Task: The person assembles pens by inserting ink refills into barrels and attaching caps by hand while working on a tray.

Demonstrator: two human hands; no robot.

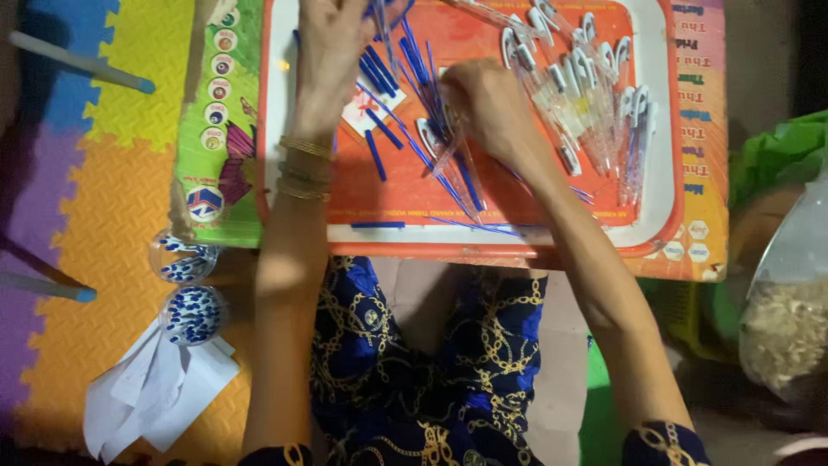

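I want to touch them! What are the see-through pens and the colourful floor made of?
The clear pens look like hard, shiny plastic: see-through barrels with white clips. The floor mat looks like soft matte foam, judging by its jigsaw-edged coloured tiles.

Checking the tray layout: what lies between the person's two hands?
In the head view, loose blue pen refills lie on the orange tray between the left hand and right hand.

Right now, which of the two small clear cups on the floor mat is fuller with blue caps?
The nearer cup, beside the white paper, is packed with blue caps; the farther cup holds only a few.
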